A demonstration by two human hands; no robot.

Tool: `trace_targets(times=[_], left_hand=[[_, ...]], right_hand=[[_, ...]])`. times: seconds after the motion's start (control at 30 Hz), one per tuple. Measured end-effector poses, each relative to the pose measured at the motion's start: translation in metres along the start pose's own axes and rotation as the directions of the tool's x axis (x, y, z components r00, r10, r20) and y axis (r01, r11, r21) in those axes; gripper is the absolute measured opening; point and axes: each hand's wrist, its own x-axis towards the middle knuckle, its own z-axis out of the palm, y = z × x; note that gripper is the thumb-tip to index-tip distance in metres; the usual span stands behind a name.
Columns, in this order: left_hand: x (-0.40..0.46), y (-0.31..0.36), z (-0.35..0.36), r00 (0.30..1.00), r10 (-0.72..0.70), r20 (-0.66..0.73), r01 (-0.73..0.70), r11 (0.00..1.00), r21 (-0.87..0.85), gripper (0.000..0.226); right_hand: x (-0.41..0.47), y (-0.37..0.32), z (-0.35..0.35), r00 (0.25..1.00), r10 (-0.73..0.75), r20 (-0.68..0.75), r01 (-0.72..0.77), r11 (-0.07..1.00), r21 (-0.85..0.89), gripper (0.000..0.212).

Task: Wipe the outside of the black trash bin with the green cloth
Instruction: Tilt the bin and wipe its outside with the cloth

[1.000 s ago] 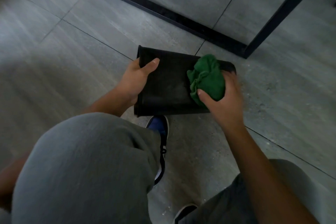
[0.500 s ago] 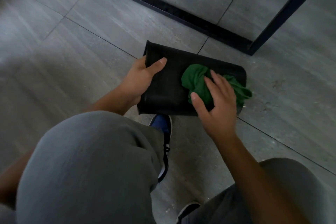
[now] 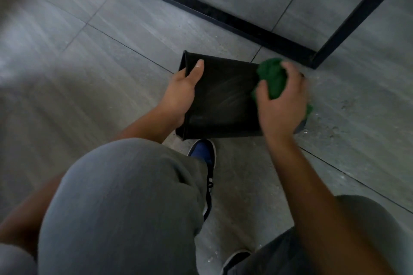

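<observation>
Both hands are seen from the head camera, set apart at opposite ends of a black, round-walled plastic trash bin (image 3: 223, 98) that lies on its side on the grey tiled floor (image 3: 111, 51), its open mouth turned to the left. At that left end the bin is gripped by the left hand (image 3: 182, 94): the thumb is laid flat along the upper outside wall just beside the rim, while the fingers are curled over the rim and hidden inside. At the right end a crumpled green cloth (image 3: 271, 78) is clutched by the right hand (image 3: 281, 105), with the thumb and fingers bent round the bunched fabric, and the cloth is pressed against the outside wall near the bin's base; a little of the cloth shows beyond the hand at the right. The right hand is slightly blurred. Faint streaks are visible on the dark wall between the hands. Just near of the bin a blue and black shoe (image 3: 204, 161) is planted on the floor, partly covered by a knee in grey trousers (image 3: 125, 203). Farther off, to the right, a black metal furniture frame (image 3: 223, 19) is stood on the tiles, its corner close to the cloth.
</observation>
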Motion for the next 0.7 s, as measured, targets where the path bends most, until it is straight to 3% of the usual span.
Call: trace_targets(times=[0.1, 0.13, 0.2, 0.23, 0.3, 0.33, 0.4, 0.47, 0.53, 0.6, 0.7], left_hand=[[-0.003, 0.0, 0.003, 1.0, 0.022, 0.004, -0.021, 0.997, -0.076, 0.035], [-0.004, -0.001, 0.002, 1.0, 0.017, -0.001, -0.017, 0.996, -0.086, 0.037], [-0.004, -0.001, -0.003, 1.0, -0.018, -0.025, 0.016, 0.996, -0.085, 0.035], [-0.003, -0.001, -0.005, 0.999, -0.035, -0.027, 0.033, 0.997, -0.071, 0.032], [-0.002, -0.003, -0.007, 0.999, -0.049, -0.014, 0.048, 0.997, -0.06, 0.031], [-0.001, -0.003, -0.006, 0.999, -0.049, -0.011, 0.048, 0.997, -0.06, 0.031], [0.001, 0.0, -0.002, 0.999, -0.032, -0.02, 0.031, 0.998, -0.055, 0.031], [0.002, 0.001, 0.002, 1.0, -0.002, -0.024, 0.0, 0.997, -0.074, 0.03], [0.003, -0.001, 0.003, 0.999, 0.023, -0.026, -0.025, 0.996, -0.082, 0.033], [0.002, -0.003, -0.002, 1.0, 0.016, -0.009, -0.016, 0.998, -0.057, 0.039], [0.004, -0.006, -0.009, 1.0, -0.002, 0.002, 0.002, 1.0, 0.005, 0.045]], right_hand=[[-0.044, -0.033, 0.018, 0.93, -0.346, 0.129, 0.343, 0.938, 0.04, 0.051], [-0.04, -0.034, 0.021, 0.905, -0.4, 0.145, 0.399, 0.916, 0.037, 0.048], [-0.007, -0.013, 0.02, 0.949, -0.288, 0.125, 0.29, 0.957, 0.002, 0.045], [0.017, 0.003, 0.016, 0.987, -0.135, 0.093, 0.138, 0.99, -0.034, 0.044], [0.05, 0.028, -0.001, 0.985, 0.161, 0.059, -0.158, 0.985, -0.065, 0.045], [0.049, 0.028, -0.006, 0.975, 0.214, 0.065, -0.211, 0.976, -0.052, 0.045], [0.015, -0.005, -0.009, 0.988, 0.075, 0.136, -0.081, 0.996, 0.038, 0.041], [-0.031, -0.044, 0.001, 0.941, -0.223, 0.254, 0.161, 0.956, 0.244, 0.034], [-0.045, -0.068, 0.012, 0.914, -0.345, 0.212, 0.248, 0.891, 0.38, 0.025], [-0.021, -0.065, 0.019, 0.969, -0.233, 0.081, 0.185, 0.903, 0.389, 0.023], [0.011, -0.029, 0.004, 0.997, -0.072, -0.041, 0.08, 0.951, 0.297, 0.038]])
